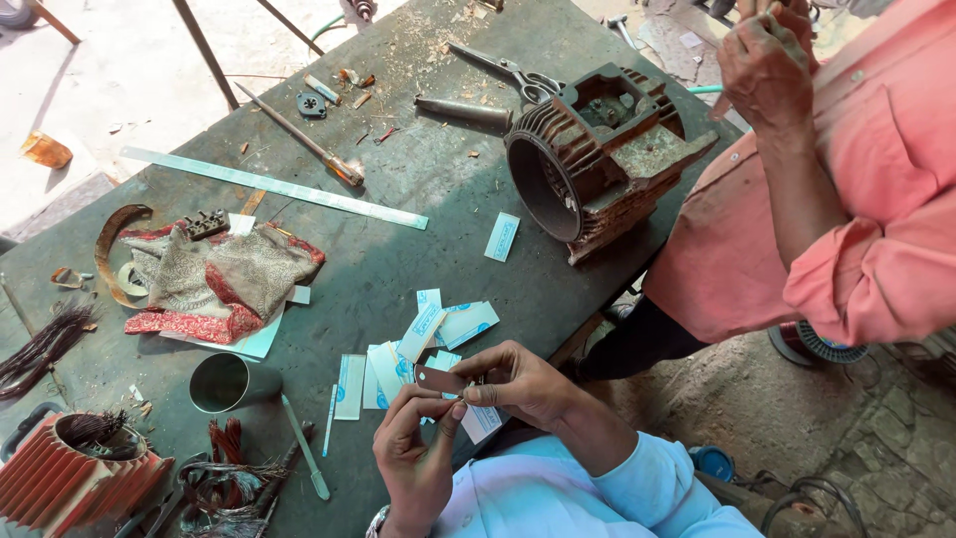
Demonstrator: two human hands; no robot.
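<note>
Both hands pinch a small flat brown-grey strip (439, 379) at table's near edge, ~6 o'clock. L hand (416, 460) grips its lower edge w/ thumb + forefinger, other fingers curled; R hand (518, 384) nips its right end. White-blue paper slips (383, 371) lie just behind. Rusty ribbed motor housing (597, 154) at 1 o'clock; steel cup (227, 383) at 9.

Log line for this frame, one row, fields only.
left hand: pinching small brown strip | right hand: pinching same strip | below: cut paper slips on table | nearby: co-worker's hand, motor housing
</note>
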